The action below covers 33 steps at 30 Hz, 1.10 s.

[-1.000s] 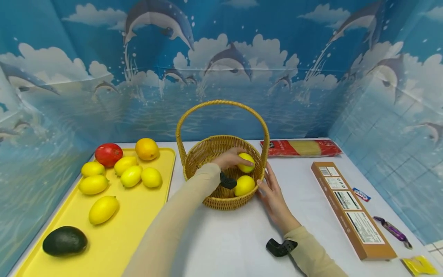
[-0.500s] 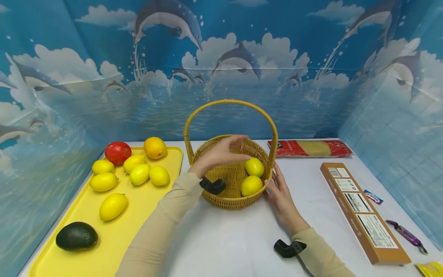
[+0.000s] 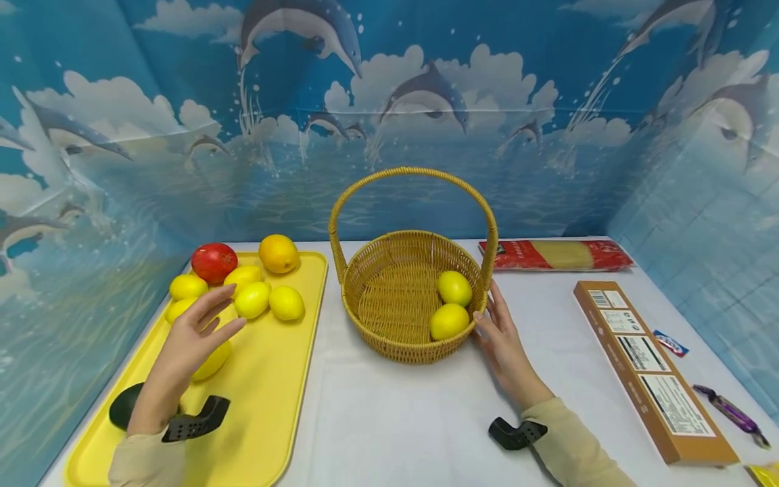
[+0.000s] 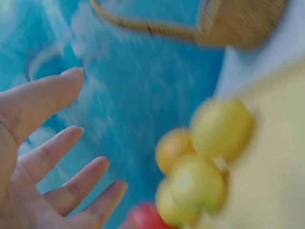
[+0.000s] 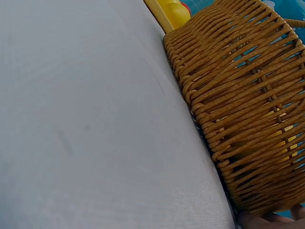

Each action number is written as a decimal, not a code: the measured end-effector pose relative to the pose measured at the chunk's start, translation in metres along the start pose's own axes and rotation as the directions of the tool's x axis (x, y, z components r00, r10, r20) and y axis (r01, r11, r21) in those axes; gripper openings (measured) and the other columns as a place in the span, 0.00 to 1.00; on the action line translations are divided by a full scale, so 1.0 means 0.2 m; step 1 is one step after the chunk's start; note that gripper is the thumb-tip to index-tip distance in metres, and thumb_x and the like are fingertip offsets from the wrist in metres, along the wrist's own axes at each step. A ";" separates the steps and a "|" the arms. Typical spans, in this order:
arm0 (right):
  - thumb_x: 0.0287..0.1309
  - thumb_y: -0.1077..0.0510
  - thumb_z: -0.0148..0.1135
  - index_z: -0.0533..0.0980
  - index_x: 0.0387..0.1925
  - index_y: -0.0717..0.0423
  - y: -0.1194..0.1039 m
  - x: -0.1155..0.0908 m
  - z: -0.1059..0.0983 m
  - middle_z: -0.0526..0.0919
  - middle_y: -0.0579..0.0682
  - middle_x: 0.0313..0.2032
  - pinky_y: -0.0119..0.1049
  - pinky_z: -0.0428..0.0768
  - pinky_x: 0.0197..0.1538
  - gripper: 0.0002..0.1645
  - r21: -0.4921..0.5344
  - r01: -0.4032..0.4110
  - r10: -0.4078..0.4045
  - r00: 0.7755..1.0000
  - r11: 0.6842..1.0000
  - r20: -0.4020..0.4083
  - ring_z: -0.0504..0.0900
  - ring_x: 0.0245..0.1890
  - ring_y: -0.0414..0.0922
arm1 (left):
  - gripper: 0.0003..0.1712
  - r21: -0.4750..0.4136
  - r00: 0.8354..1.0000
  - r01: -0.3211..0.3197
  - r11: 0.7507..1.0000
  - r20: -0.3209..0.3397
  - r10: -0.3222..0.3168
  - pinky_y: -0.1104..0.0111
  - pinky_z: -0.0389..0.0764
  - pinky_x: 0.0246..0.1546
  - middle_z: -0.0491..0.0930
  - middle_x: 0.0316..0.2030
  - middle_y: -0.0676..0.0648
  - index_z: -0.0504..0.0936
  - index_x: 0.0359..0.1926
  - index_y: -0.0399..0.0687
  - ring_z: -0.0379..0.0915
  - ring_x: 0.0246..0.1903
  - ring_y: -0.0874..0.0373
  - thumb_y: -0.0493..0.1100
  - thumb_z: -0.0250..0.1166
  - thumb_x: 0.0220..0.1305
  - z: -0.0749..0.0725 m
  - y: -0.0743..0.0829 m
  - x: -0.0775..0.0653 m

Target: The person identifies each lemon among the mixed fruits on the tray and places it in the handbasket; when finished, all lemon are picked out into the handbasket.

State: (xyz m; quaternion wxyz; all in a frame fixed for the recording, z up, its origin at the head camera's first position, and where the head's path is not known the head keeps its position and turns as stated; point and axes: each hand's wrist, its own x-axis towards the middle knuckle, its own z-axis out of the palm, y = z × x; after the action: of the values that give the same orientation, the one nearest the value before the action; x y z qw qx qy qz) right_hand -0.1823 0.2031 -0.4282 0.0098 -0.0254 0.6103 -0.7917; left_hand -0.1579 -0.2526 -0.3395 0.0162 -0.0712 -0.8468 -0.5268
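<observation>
My left hand [image 3: 185, 348] hovers above the yellow tray [image 3: 268, 406], fingers apart and holding nothing. Partly hidden beneath it are a lemon [image 3: 214, 362] and a dark green avocado [image 3: 124, 406]. Several more lemons [image 3: 287, 303] lie farther back, beside a red mango [image 3: 214, 263] and an orange [image 3: 278, 253]. In the left wrist view, blurred yellow fruit [image 4: 221, 129] appears right of the spread fingers [image 4: 88, 183]. At the right side of a wicker basket [image 3: 395, 297], my right hand [image 3: 505, 345] holds the rim with thumb and fingers. Two lemons [image 3: 454, 288] sit inside the basket.
The tall basket handle [image 3: 414, 170] arches over the opening. Behind on the right lies a red pasta packet [image 3: 560, 255]. A long brown box [image 3: 651, 372] is at the right, with a small blue wrapper [image 3: 671, 343] and a purple candy [image 3: 733, 414] beyond it.
My left hand has let go of a lemon in the basket, come out and swung left over the tray. The right hand stays at the basket's side.
</observation>
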 end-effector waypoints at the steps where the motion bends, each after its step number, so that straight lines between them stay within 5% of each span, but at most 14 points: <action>1: 0.69 0.59 0.47 0.42 0.72 0.26 0.00 0.00 0.00 0.35 0.47 0.72 0.56 0.48 0.65 0.41 0.000 0.000 0.000 1.000 1.000 0.001 0.39 0.70 0.47 | 0.39 0.010 0.999 0.028 1.000 -0.022 -0.027 0.69 0.58 0.61 0.54 0.68 0.41 0.56 0.71 0.47 0.48 0.66 0.44 0.50 0.61 0.64 -0.02 -0.04 -0.03; 6: 0.69 0.59 0.47 0.42 0.72 0.26 -0.01 0.00 0.00 0.34 0.47 0.72 0.57 0.47 0.65 0.41 0.011 -0.001 0.001 1.000 1.000 -0.012 0.39 0.70 0.47 | 0.42 0.035 0.985 0.141 0.989 -0.108 -0.136 0.44 0.46 0.61 0.50 0.69 0.37 0.55 0.71 0.44 0.42 0.66 0.39 0.53 0.62 0.63 -0.04 -0.20 -0.09; 11: 0.69 0.60 0.47 0.42 0.72 0.28 0.00 0.00 0.01 0.36 0.47 0.72 0.57 0.47 0.65 0.41 0.030 -0.018 0.019 1.000 0.999 -0.020 0.41 0.70 0.47 | 0.43 0.035 0.961 0.249 0.968 -0.134 -0.242 0.43 0.46 0.61 0.47 0.69 0.36 0.55 0.71 0.42 0.38 0.67 0.37 0.54 0.62 0.62 -0.04 -0.28 -0.10; 18: 0.69 0.60 0.47 0.42 0.73 0.30 0.00 -0.01 0.03 0.37 0.46 0.72 0.58 0.47 0.65 0.41 0.020 -0.020 0.020 0.999 1.000 -0.027 0.44 0.69 0.49 | 0.44 0.000 0.933 0.359 0.933 -0.016 -0.359 0.44 0.51 0.59 0.41 0.70 0.33 0.46 0.74 0.49 0.41 0.64 0.35 0.50 0.60 0.65 -0.05 -0.36 -0.11; 22: 0.69 0.60 0.47 0.42 0.73 0.30 0.01 -0.01 0.03 0.37 0.46 0.72 0.58 0.47 0.64 0.40 0.018 -0.012 0.012 1.000 1.000 -0.024 0.44 0.69 0.50 | 0.45 -0.008 0.924 0.383 0.924 -0.018 -0.383 0.46 0.56 0.57 0.42 0.69 0.32 0.45 0.74 0.50 0.46 0.62 0.35 0.51 0.61 0.65 -0.04 -0.37 -0.10; 26: 0.69 0.59 0.47 0.41 0.73 0.30 0.01 -0.01 0.02 0.37 0.46 0.72 0.58 0.48 0.64 0.41 0.014 -0.021 0.021 1.000 1.000 -0.022 0.44 0.69 0.49 | 0.47 -0.017 0.932 0.363 0.932 -0.019 -0.363 0.53 0.63 0.55 0.42 0.69 0.33 0.47 0.74 0.49 0.49 0.62 0.38 0.54 0.62 0.62 -0.02 -0.29 -0.10; 30: 0.69 0.59 0.47 0.41 0.72 0.29 0.00 0.00 0.01 0.36 0.46 0.72 0.58 0.48 0.64 0.41 0.009 -0.023 0.023 0.999 1.000 -0.024 0.44 0.69 0.49 | 0.44 -0.077 0.972 0.234 0.969 0.023 -0.233 0.70 0.70 0.50 0.43 0.70 0.39 0.50 0.73 0.52 0.49 0.63 0.41 0.54 0.62 0.62 0.03 -0.09 -0.07; 33: 0.69 0.59 0.47 0.42 0.72 0.28 0.00 0.00 0.01 0.36 0.46 0.72 0.58 0.48 0.64 0.41 0.008 -0.018 0.018 0.999 1.000 -0.029 0.44 0.69 0.49 | 0.42 -0.117 0.991 0.125 0.985 0.068 -0.117 0.74 0.72 0.47 0.46 0.70 0.43 0.54 0.72 0.54 0.54 0.62 0.44 0.53 0.63 0.62 0.08 0.08 0.00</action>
State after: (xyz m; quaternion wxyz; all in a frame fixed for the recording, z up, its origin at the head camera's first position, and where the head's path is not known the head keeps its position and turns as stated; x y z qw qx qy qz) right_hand -0.1825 0.2017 -0.4273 0.0081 -0.0085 0.6077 -0.7941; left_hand -0.1552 -0.2310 -0.3319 -0.0462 -0.0366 -0.8162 -0.5748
